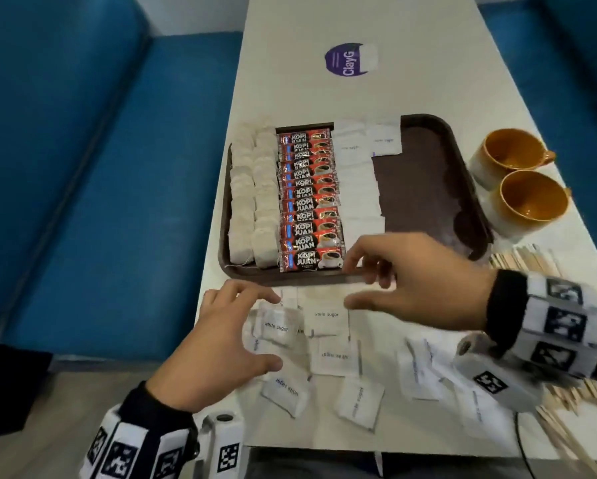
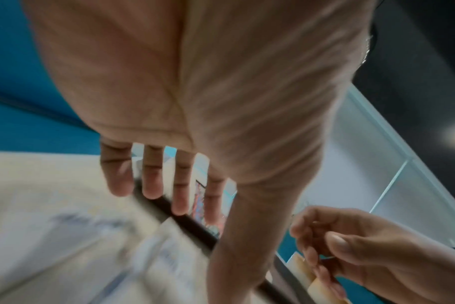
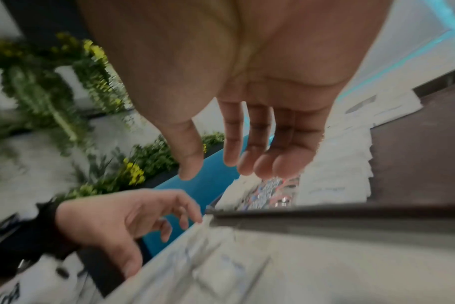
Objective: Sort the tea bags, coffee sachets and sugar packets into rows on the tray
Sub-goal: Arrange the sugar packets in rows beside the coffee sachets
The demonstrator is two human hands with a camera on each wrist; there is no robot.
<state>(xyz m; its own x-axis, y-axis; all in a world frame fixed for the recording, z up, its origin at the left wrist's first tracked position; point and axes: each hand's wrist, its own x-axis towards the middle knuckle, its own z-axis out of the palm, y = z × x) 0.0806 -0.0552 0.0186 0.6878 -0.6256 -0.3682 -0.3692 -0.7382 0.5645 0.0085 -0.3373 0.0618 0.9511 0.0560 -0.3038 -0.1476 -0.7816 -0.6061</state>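
Loose sugar packets (image 1: 328, 354) lie scattered on the white table (image 1: 411, 81) under both my hands. My left hand (image 1: 221, 344) hovers over the packets with fingers spread and relaxed, its fingertips (image 2: 178, 207) just short of the tray's near rim, holding nothing. My right hand (image 1: 418, 281) hangs above that rim, fingers loosely extended and empty as the right wrist view shows. Beyond my fingers, the brown tray (image 1: 438, 188) holds two rows of tea bags (image 1: 253, 198) furthest to my left hand's side, then a row of red coffee sachets (image 1: 309, 198), then a row of white sugar packets. Past my right hand stand two orange-lined cups (image 1: 521, 181) and some wooden stirrers (image 1: 532, 261).
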